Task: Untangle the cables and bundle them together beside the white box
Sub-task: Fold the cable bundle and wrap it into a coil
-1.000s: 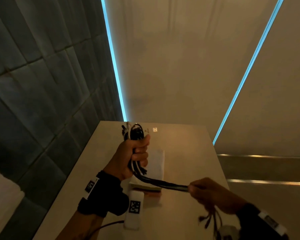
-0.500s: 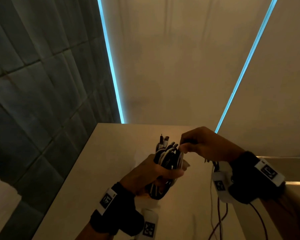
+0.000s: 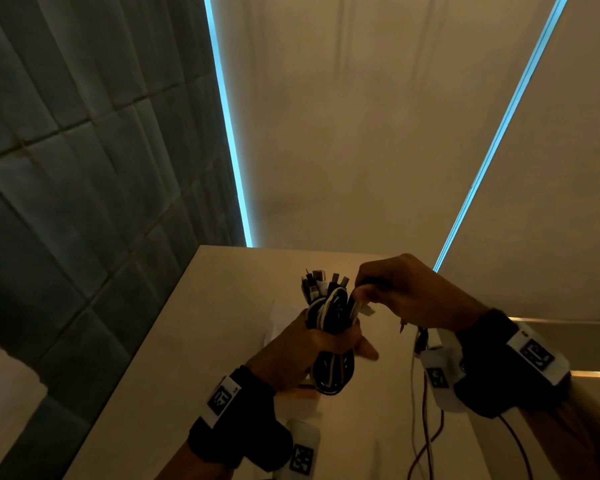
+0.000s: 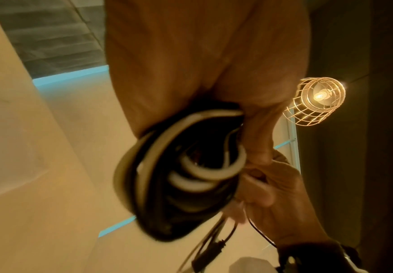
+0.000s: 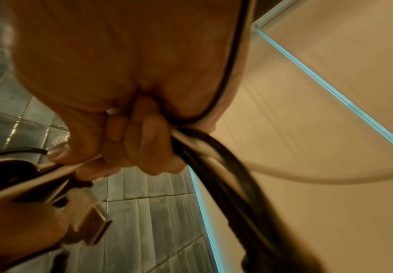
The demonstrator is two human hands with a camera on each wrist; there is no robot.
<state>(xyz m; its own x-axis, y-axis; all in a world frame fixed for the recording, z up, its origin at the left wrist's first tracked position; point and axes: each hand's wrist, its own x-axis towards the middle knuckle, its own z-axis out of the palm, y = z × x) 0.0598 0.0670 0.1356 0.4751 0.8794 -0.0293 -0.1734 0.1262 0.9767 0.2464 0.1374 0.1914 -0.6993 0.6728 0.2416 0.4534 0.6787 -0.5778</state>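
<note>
From the head view, the left hand grips a coiled bundle of black and white cables above the pale worktop, connector ends sticking up. The right hand pinches strands at the bundle's top; the white box is mostly hidden behind them. In the left wrist view, looped cables sit in the curled fingers, near a caged lamp. The right wrist view shows fingertips clamping black and white strands beside a USB plug.

Beyond your grip you see a blue light strip, grey wall tiles left, a caged lamp right.
</note>
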